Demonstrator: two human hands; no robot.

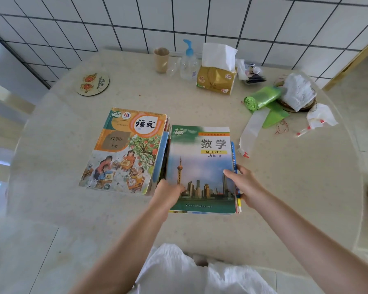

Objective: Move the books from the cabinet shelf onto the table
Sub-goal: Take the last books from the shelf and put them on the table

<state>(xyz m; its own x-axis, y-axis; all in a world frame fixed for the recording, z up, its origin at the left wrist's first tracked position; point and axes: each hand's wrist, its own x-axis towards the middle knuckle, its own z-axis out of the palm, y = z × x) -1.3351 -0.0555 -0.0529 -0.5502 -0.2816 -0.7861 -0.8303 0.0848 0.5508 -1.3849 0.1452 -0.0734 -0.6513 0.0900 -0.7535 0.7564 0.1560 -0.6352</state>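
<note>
Stacks: two on the table (200, 240), side by side.
Left stack (123, 151): untouched.
Right stack (200, 166): clamped by left hand (168, 194) and right hand (244, 185).
Books per stack: cannot tell.

Both hands are gripping a stack of books topped by a green-and-blue maths textbook with a skyline cover (201, 166): the left hand (168, 193) at its near left edge, the right hand (245, 184) at its right edge. The stack is lying on the round beige table (285, 187), just beside a second stack topped by an orange-and-green illustrated textbook (125, 151).

Two stacks of books (123, 151) (201, 168), two hands (168, 193) (245, 185), one cup (161, 60), one pump bottle (188, 62), one tissue pack (216, 79), one coaster (92, 84).
</note>
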